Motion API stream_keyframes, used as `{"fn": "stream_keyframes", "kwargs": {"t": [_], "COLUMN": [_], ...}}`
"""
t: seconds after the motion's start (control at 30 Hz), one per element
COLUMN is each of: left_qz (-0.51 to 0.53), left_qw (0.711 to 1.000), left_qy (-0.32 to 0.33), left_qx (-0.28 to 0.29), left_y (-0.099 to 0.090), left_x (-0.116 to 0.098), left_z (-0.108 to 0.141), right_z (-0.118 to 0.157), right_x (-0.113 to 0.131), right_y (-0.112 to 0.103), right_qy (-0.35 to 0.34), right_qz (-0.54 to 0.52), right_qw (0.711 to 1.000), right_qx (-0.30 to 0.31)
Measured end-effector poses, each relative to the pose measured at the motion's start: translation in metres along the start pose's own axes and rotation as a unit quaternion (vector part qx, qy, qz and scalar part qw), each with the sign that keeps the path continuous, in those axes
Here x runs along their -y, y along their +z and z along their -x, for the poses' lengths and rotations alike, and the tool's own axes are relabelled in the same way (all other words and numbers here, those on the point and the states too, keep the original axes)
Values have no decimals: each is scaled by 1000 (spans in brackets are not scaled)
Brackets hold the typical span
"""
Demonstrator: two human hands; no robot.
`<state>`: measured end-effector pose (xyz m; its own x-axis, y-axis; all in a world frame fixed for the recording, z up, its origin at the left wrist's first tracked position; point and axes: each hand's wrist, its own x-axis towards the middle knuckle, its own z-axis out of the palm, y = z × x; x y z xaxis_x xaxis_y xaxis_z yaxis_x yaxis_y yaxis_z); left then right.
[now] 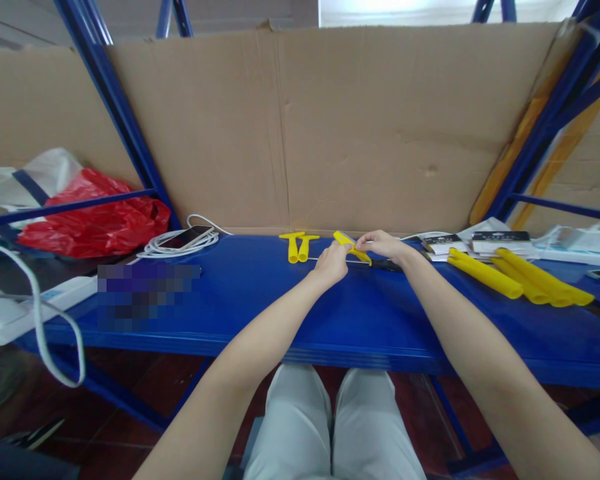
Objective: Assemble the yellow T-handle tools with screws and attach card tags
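Near the back of the blue table (230, 300), my left hand (333, 263) is closed on a yellow T-shaped tool (362, 256). My right hand (380, 245) is at the tool's other side, its fingers bent together; what they pinch is too small to make out. Below the hands lies a screwdriver (386, 265) with a black handle and thin metal shaft. Two more yellow T-shaped pieces (293, 248) lie side by side to the left of my left hand.
Several yellow tubes (485, 273) and small black-and-white boxes (500, 241) lie on the right. At left are a phone (187, 237) with a coiled white cable, a red bag (95, 213) and a power strip (45, 307). Cardboard (330, 133) stands behind.
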<state>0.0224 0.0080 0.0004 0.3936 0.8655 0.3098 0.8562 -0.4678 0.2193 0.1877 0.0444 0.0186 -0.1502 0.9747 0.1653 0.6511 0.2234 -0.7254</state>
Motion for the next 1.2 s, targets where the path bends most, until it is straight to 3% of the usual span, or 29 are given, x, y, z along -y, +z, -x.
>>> {"fn": "stream_keyframes", "kwargs": {"t": [0.6,0.8,1.2], "left_qz": [-35,-21,10], "left_qw": [999,1000,998], "left_qy": [6,-12,-63], "left_qx": [4,-4,-29], "left_y": [-1,1,-3], "left_x": [1,3,1], "left_z": [2,0,0], "right_z": [-5,-4,2], "right_x": [-2,4,25], "right_y": [6,12,32], "right_qy": [-67,-26,54], "right_qz": [82,76,-77], "right_qw": [994,997,989], "right_qx": [11,-19,-113]}}
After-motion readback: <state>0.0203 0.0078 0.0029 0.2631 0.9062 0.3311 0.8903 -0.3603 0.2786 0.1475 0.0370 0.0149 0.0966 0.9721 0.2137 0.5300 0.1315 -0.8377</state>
